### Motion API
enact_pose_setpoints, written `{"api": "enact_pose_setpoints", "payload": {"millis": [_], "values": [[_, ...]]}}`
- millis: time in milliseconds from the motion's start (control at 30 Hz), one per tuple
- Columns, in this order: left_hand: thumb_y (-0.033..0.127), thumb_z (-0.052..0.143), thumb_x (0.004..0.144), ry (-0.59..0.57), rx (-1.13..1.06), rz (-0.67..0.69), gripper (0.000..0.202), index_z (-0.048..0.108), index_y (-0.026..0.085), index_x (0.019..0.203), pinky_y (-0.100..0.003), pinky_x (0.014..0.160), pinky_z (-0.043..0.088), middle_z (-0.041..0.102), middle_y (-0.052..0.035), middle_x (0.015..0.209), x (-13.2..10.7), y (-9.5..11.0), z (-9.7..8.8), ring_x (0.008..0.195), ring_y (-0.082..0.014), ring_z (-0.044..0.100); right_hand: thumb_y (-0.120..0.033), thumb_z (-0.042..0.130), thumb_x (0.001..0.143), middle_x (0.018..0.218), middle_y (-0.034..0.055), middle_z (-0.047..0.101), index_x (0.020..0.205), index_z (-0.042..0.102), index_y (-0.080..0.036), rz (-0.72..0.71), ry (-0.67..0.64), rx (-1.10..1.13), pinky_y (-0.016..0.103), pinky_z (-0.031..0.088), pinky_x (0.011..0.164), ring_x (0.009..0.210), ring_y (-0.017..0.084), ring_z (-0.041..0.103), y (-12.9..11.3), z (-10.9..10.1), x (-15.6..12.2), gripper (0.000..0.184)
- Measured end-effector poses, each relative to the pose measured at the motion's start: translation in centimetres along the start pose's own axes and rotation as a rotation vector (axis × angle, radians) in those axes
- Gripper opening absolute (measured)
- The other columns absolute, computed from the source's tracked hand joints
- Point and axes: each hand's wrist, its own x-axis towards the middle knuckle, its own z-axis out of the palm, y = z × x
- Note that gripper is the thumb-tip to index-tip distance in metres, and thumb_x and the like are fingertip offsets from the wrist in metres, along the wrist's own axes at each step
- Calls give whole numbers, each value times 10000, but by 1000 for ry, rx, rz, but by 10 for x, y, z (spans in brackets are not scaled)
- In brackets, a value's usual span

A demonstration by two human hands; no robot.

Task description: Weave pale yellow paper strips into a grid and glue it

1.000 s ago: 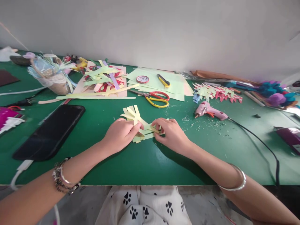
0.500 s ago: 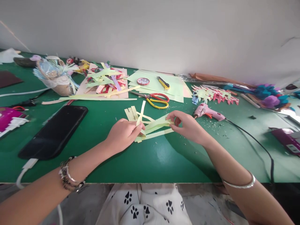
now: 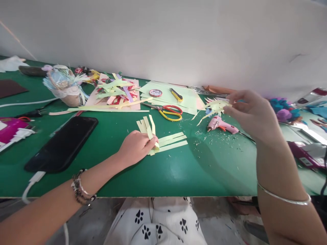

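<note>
Folded paper [image 3: 173, 141] is being pinched by left fingers [image 3: 152, 140], strips [image 3: 208, 115] grasped at its two o'clock by right fingers [image 3: 231, 109]; parting is apparently being done, steady pinning being needed next.

A green tabletop [image 3: 158, 182] carries craft supplies: at left, a black phone [image 3: 62, 144] with a small basket [image 3: 70, 99] behind it; farther back, a pink sheet [image 3: 92, 99] and pale green sheets [image 3: 163, 85]; centrally, scissors [image 3: 161, 108] and pale green paper strips [image 3: 173, 141]; rightward, a pink glue gun [image 3: 221, 124].
</note>
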Motion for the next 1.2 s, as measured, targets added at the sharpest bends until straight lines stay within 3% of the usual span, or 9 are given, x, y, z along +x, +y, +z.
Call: {"api": "enact_pose_setpoints", "payload": {"millis": [133,300,400,500,700,767,900,1033,1200], "values": [[412,217,913,24,10,16,545,692,217,732,-316,755,382,710,5,745,-1,-1,-1,704,-172,615,-161,583,708,841,15,538,906,537,-186,-93,51,99,226,393,534,613,74,531,-7,28,24,205],[433,241,913,47,-29,92,483,671,222,849,-279,724,388,698,25,725,-2,-1,-2,637,-129,608,-172,556,713,969,52,524,930,538,-187,-143,-57,-15,298,458,668,702,116,561,-6,76,32,219],[419,319,890,36,-27,97,387,656,232,855,-287,746,384,695,37,738,-3,-3,-2,652,-125,609,-196,527,752,1055,93,511,977,545,-187,-253,-151,-110,321,460,707,794,160,570,-10,86,18,226],[408,429,840,3,-15,136,274,633,237,903,-293,770,386,689,38,790,-3,-8,-2,712,-132,612,-177,454,801,954,72,569,956,555,-187,-316,-230,-144,315,448,698,761,160,567,-15,83,1,186],[369,516,823,-137,-40,236,256,574,220,1023,-257,721,411,632,-24,993,-6,-18,-3,885,-172,570,-271,544,809,994,62,580,1037,551,-201,-495,-767,-54,328,453,781,914,187,546,-11,82,-27,239],[365,512,837,-166,-61,250,250,567,219,1033,-258,735,413,617,-32,1011,-7,-20,-4,904,-176,557,-287,583,794,1031,70,560,1063,547,-205,-512,-854,-81,342,450,803,961,200,524,-7,87,-34,284],[360,495,860,-222,-102,293,234,554,221,1038,-260,777,411,586,-40,1042,-5,-25,-7,934,-168,535,-229,562,814,1019,68,538,1057,545,-194,-479,-867,-93,301,459,743,898,176,532,0,95,-39,245],[426,542,821,-170,-50,335,295,558,219,1030,-295,815,402,554,-60,1069,-3,-31,-9,982,-197,502,-205,516,845,990,58,538,1024,547,-193,-465,-865,-77,268,453,668,783,140,545,0,96,-40,183],[430,487,847,-167,-40,224,288,553,223,1037,-276,739,422,537,-57,1056,-9,-29,-7,906,-182,528,-297,560,825,995,74,554,1046,555,-183,-528,-806,-138,338,434,775,901,194,526,-3,100,-46,248]]}}
